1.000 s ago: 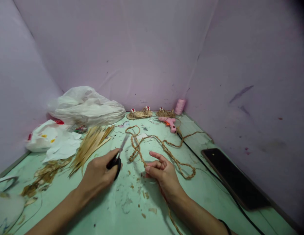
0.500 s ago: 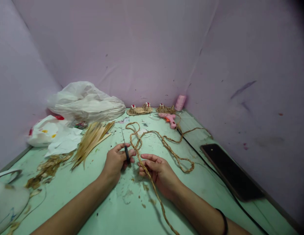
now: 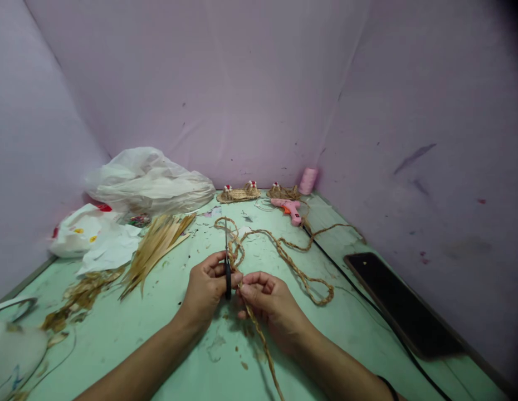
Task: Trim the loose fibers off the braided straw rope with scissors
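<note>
A pair of scissors (image 3: 228, 275) with a black handle is in my left hand (image 3: 209, 287), its thin blades pointing away from me. My right hand (image 3: 273, 303) is closed, thumb and fingers pinching a brown braided cord (image 3: 259, 328). The cord runs toward me past the near edge of the view. Beyond my hands it lies in loose loops across the green tabletop (image 3: 200, 356). My left thumb meets the cord close to my right fingertips. Part of the cord there is hidden by the fingers.
Dry leaf strips (image 3: 156, 248), a white plastic bag (image 3: 146, 184) and a printed bag (image 3: 92, 234) lie left. At the back are a woven piece with small red-and-white ornaments (image 3: 240, 194), a pink glue gun (image 3: 288, 209) and a pink thread spool (image 3: 308, 181). A phone (image 3: 403, 303) and black cable (image 3: 359, 287) lie right.
My left hand has moved right with the scissors, up to the cord. My right fingers have closed on the cord, and both hands are now together. The view has tipped slightly upward.
</note>
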`<state>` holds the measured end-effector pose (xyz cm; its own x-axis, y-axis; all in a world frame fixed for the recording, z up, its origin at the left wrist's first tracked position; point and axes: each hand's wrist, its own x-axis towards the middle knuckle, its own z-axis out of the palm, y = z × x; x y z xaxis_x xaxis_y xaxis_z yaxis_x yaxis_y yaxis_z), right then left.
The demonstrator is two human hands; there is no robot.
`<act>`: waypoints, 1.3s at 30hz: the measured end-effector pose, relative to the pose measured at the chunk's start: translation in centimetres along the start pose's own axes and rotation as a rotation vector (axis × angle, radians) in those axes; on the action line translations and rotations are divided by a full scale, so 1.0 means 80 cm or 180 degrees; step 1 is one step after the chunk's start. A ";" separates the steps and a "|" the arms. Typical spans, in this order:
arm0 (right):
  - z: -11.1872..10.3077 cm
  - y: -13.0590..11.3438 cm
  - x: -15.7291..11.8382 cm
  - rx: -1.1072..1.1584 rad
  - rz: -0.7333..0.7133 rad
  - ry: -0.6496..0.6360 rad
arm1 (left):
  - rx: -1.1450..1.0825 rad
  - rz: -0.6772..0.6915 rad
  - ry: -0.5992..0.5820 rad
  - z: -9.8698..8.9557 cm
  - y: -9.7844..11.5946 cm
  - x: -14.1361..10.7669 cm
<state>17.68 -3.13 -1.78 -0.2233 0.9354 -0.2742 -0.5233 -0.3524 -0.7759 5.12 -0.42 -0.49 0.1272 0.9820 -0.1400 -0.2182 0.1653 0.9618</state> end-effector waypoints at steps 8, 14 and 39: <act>0.000 -0.003 0.003 0.0033 0.0008 0.0468 | 0.0808 0.0423 0.0465 -0.015 0.023 -0.002; 0.003 0.004 -0.002 -0.0722 -0.0091 0.0421 | 0.0648 0.0196 0.0484 -0.014 0.037 0.013; -0.012 -0.014 0.011 -0.0448 -0.0540 0.0820 | 0.3168 0.1621 -0.0172 -0.047 0.028 0.000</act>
<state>18.88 -1.93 -1.74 0.0819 0.9634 -0.2552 -0.4126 -0.2003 -0.8886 0.97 0.33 0.79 0.2909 0.9048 0.3109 0.6115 -0.4258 0.6669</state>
